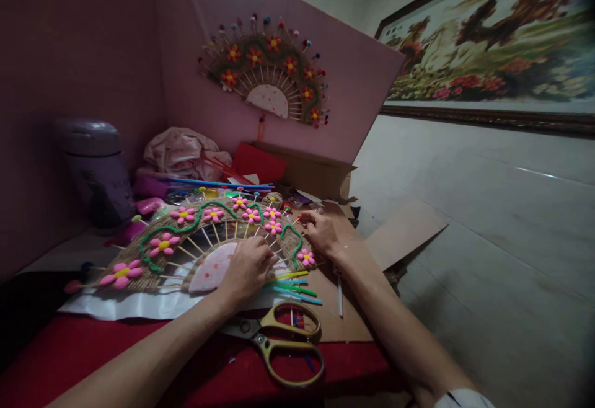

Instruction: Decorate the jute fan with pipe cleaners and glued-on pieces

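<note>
A handmade fan [174, 259] of twine-wrapped sticks, with pink clay flowers and green wavy strips, lies on the table. My left hand [248, 265] is closed at the edge of its white spotted half-circle [212, 268], fingers curled over the lower sticks; the fingertips are partly hidden. At the fan's right end, my right hand [320, 233] pinches a small red ball [299, 217] at a stick's tip. Similar colored balls cap other sticks along the outer rim. Thin colored tubes [297, 290] lie just right of my left hand.
Large scissors [279, 343] with gold handles lie on the red tablecloth [204, 371] in front. Cardboard [348, 324] lies under my right forearm. A purple tumbler [100, 175] stands at the left. Behind, a finished-looking fan [269, 73] hangs on a pink board [353, 85].
</note>
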`<state>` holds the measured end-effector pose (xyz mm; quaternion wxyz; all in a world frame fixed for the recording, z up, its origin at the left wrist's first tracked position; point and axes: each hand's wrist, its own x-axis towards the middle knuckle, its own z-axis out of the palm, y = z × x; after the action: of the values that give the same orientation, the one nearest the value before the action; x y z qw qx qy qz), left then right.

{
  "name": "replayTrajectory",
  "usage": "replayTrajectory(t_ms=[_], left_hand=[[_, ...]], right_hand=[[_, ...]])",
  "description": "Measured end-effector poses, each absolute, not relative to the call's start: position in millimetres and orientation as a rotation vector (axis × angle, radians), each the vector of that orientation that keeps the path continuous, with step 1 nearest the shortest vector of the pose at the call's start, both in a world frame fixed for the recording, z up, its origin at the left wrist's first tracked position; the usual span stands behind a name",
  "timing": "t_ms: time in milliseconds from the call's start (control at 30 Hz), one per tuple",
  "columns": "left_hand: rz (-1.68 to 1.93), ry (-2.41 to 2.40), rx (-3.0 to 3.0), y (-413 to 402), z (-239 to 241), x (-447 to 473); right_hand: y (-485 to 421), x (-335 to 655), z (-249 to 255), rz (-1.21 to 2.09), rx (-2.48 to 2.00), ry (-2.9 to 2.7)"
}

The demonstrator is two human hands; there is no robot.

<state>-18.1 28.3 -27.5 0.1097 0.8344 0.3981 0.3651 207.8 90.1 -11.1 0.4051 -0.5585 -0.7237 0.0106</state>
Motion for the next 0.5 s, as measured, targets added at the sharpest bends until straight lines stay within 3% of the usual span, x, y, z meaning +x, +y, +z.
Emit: replayTrajectory(t_ms=[500], left_hand=[[1.061, 1.174, 2.447, 28.1, -27.6, -18.1]], right_hand=[[89.2, 206.3, -15.7, -0.06, -1.343, -1.824]])
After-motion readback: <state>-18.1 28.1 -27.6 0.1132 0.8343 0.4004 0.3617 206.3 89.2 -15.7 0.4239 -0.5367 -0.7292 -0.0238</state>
